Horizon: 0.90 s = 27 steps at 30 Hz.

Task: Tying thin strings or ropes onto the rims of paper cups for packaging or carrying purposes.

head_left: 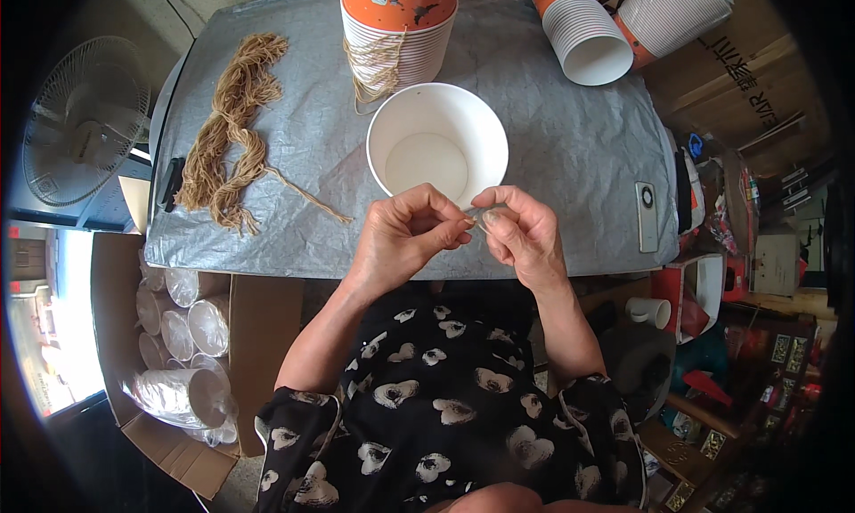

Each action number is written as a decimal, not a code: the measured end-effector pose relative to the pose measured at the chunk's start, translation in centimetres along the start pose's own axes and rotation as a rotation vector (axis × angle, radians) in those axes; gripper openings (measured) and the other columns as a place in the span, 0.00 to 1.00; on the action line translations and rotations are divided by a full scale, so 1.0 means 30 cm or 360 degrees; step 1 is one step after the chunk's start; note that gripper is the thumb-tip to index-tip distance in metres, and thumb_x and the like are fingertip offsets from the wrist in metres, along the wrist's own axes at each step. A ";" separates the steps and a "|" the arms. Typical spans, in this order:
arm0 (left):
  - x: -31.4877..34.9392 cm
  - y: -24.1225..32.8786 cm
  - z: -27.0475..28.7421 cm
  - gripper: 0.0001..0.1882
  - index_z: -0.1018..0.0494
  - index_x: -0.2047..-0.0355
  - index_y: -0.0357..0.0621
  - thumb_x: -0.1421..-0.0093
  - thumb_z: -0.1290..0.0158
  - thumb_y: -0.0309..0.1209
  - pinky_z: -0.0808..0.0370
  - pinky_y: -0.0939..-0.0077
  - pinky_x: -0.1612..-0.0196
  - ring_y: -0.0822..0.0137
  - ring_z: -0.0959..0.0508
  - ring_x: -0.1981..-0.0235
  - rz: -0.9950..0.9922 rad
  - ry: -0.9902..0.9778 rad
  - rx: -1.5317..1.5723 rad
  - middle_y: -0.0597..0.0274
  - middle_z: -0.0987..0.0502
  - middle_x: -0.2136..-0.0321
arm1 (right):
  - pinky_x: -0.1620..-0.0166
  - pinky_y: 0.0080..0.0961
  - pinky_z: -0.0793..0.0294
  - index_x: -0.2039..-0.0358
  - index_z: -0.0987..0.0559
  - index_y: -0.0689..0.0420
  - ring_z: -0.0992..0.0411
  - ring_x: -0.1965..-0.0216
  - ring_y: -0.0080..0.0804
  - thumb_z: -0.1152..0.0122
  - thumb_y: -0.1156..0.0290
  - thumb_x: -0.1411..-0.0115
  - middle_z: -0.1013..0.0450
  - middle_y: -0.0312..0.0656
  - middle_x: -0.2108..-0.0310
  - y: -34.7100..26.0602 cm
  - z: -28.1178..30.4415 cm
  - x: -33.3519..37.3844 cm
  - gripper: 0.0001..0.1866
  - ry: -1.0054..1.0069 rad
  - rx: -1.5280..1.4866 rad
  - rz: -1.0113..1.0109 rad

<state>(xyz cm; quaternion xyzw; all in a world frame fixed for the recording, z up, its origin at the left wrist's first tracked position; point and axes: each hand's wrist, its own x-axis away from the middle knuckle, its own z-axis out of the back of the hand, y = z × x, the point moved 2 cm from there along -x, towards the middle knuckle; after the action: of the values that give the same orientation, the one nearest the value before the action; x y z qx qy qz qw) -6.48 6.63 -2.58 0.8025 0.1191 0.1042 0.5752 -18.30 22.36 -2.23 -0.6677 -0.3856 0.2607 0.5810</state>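
I look steeply down through the head-worn fisheye, facing the grey-covered table [579, 170] toward twelve o'clock. The wearer's torso [454, 379] sits close at six o'clock; straight edges bow near the rim.

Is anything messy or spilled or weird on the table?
Nothing looks spilled or broken. A strand straggles from the brown string bundle across the table, looking untidy. At the upper right, a stack of cups seems to lie on its side, though the middle stack stands.

L fingers [438, 201] & R fingers [521, 207] pinch thin cord [484, 228] nr wht tub [427, 161]; twine bundle [230, 121] on tbl [579, 148].
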 end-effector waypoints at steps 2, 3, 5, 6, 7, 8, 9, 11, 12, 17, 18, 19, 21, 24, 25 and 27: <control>-0.001 0.004 -0.002 0.02 0.23 0.66 0.36 0.35 0.40 0.21 0.16 0.80 0.61 0.72 0.15 0.63 0.0002 0.0009 -0.0036 0.63 0.17 0.68 | 0.78 0.11 0.42 0.53 0.23 0.63 0.40 0.81 0.10 0.39 0.68 0.30 0.32 0.27 0.81 -0.010 -0.005 -0.002 0.12 -0.0013 0.0169 0.0098; -0.001 0.002 0.000 0.02 0.23 0.66 0.36 0.35 0.40 0.21 0.16 0.80 0.61 0.72 0.15 0.63 0.0001 0.0010 -0.0037 0.63 0.17 0.68 | 0.78 0.11 0.42 0.54 0.22 0.64 0.39 0.81 0.10 0.39 0.68 0.30 0.31 0.27 0.81 -0.015 -0.010 -0.003 0.12 -0.0025 0.0337 0.0197; -0.003 -0.004 0.003 0.03 0.24 0.66 0.36 0.35 0.40 0.21 0.16 0.80 0.60 0.72 0.15 0.63 -0.0008 0.0006 -0.0061 0.62 0.17 0.68 | 0.78 0.11 0.41 0.56 0.22 0.63 0.39 0.80 0.09 0.39 0.68 0.30 0.31 0.26 0.81 -0.003 -0.014 -0.003 0.10 0.0009 0.0376 0.0236; -0.005 -0.002 0.003 0.03 0.24 0.66 0.36 0.35 0.40 0.21 0.16 0.80 0.60 0.72 0.15 0.63 -0.0009 0.0007 -0.0060 0.62 0.17 0.68 | 0.78 0.11 0.41 0.58 0.21 0.63 0.38 0.80 0.09 0.39 0.69 0.30 0.30 0.26 0.80 0.000 -0.015 -0.003 0.09 0.0045 0.0416 0.0275; -0.006 -0.001 0.002 0.03 0.24 0.66 0.36 0.35 0.40 0.21 0.16 0.79 0.60 0.71 0.15 0.63 0.0012 0.0006 -0.0019 0.62 0.17 0.68 | 0.78 0.11 0.41 0.58 0.21 0.63 0.38 0.80 0.09 0.39 0.69 0.30 0.30 0.26 0.80 0.000 -0.018 -0.002 0.09 0.0044 0.0417 0.0275; -0.007 0.000 0.002 0.03 0.25 0.66 0.35 0.35 0.41 0.21 0.16 0.79 0.59 0.71 0.15 0.63 0.0033 0.0004 0.0021 0.61 0.17 0.68 | 0.78 0.11 0.41 0.59 0.21 0.62 0.39 0.80 0.09 0.39 0.68 0.29 0.30 0.26 0.80 0.002 -0.018 -0.002 0.09 0.0073 0.0314 0.0213; -0.008 0.001 0.004 0.03 0.25 0.66 0.35 0.35 0.41 0.21 0.16 0.79 0.59 0.71 0.15 0.63 0.0033 0.0005 0.0021 0.61 0.17 0.68 | 0.78 0.11 0.41 0.60 0.21 0.62 0.39 0.81 0.09 0.40 0.68 0.29 0.30 0.26 0.80 0.005 -0.018 -0.001 0.09 0.0102 0.0211 0.0150; -0.009 0.003 0.007 0.04 0.26 0.65 0.35 0.34 0.41 0.21 0.15 0.78 0.59 0.69 0.15 0.62 0.0045 -0.0024 0.0037 0.60 0.17 0.66 | 0.78 0.12 0.42 0.60 0.21 0.61 0.39 0.81 0.10 0.40 0.68 0.29 0.31 0.27 0.81 0.009 -0.021 -0.002 0.09 0.0099 0.0145 0.0105; -0.010 0.003 0.009 0.04 0.26 0.65 0.35 0.34 0.41 0.21 0.15 0.78 0.59 0.69 0.15 0.62 0.0045 -0.0025 0.0037 0.60 0.17 0.66 | 0.79 0.12 0.42 0.61 0.21 0.61 0.39 0.81 0.10 0.40 0.67 0.29 0.31 0.27 0.81 0.012 -0.021 -0.002 0.10 0.0098 0.0081 0.0059; -0.010 0.001 0.015 0.03 0.26 0.64 0.34 0.34 0.42 0.20 0.15 0.77 0.58 0.68 0.15 0.61 0.0076 -0.0056 0.0091 0.59 0.17 0.65 | 0.79 0.12 0.43 0.59 0.20 0.61 0.39 0.80 0.11 0.41 0.65 0.28 0.33 0.27 0.81 0.005 -0.018 -0.002 0.11 0.0092 -0.0017 0.0008; -0.010 0.001 0.015 0.03 0.26 0.64 0.34 0.34 0.42 0.20 0.15 0.77 0.58 0.68 0.15 0.61 0.0076 -0.0055 0.0091 0.59 0.17 0.65 | 0.79 0.12 0.43 0.58 0.20 0.61 0.39 0.80 0.11 0.41 0.65 0.28 0.34 0.27 0.81 -0.002 -0.018 -0.002 0.12 0.0120 -0.0003 -0.0022; -0.010 0.002 0.015 0.03 0.26 0.64 0.34 0.34 0.42 0.20 0.15 0.77 0.58 0.69 0.15 0.61 0.0077 -0.0051 0.0093 0.59 0.17 0.65 | 0.79 0.12 0.43 0.58 0.20 0.61 0.39 0.80 0.11 0.41 0.65 0.28 0.34 0.27 0.81 -0.008 -0.019 -0.001 0.12 0.0119 -0.0002 -0.0023; -0.011 0.003 0.014 0.03 0.26 0.64 0.34 0.34 0.42 0.20 0.15 0.77 0.58 0.69 0.15 0.62 0.0079 -0.0048 0.0095 0.59 0.17 0.65 | 0.78 0.12 0.42 0.56 0.19 0.62 0.38 0.80 0.11 0.40 0.66 0.29 0.31 0.28 0.81 -0.020 -0.020 0.000 0.11 0.0127 0.0065 0.0031; -0.011 0.005 0.009 0.03 0.26 0.65 0.35 0.34 0.42 0.20 0.15 0.78 0.59 0.70 0.15 0.62 0.0076 -0.0043 0.0056 0.61 0.17 0.67 | 0.77 0.11 0.41 0.57 0.18 0.62 0.37 0.80 0.10 0.38 0.67 0.30 0.29 0.28 0.80 -0.017 -0.020 -0.002 0.10 0.0115 0.0256 0.0131; -0.011 0.005 0.007 0.03 0.26 0.65 0.35 0.34 0.42 0.20 0.15 0.78 0.59 0.70 0.15 0.63 0.0073 -0.0035 0.0017 0.61 0.17 0.67 | 0.77 0.11 0.41 0.57 0.18 0.62 0.37 0.80 0.10 0.38 0.67 0.30 0.29 0.28 0.80 -0.017 -0.022 -0.002 0.10 0.0116 0.0255 0.0131; -0.010 0.003 0.006 0.03 0.26 0.65 0.36 0.34 0.41 0.20 0.15 0.78 0.59 0.70 0.15 0.63 0.0069 -0.0024 -0.0020 0.62 0.17 0.68 | 0.76 0.11 0.40 0.57 0.18 0.62 0.36 0.79 0.10 0.37 0.69 0.31 0.27 0.28 0.79 -0.022 -0.030 -0.004 0.09 0.0050 0.0315 0.0170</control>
<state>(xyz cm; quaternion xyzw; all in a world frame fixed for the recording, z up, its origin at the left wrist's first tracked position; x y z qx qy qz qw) -6.71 6.34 -2.55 0.8020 0.0967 0.1113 0.5788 -17.78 21.75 -1.43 -0.6306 -0.3127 0.3177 0.6353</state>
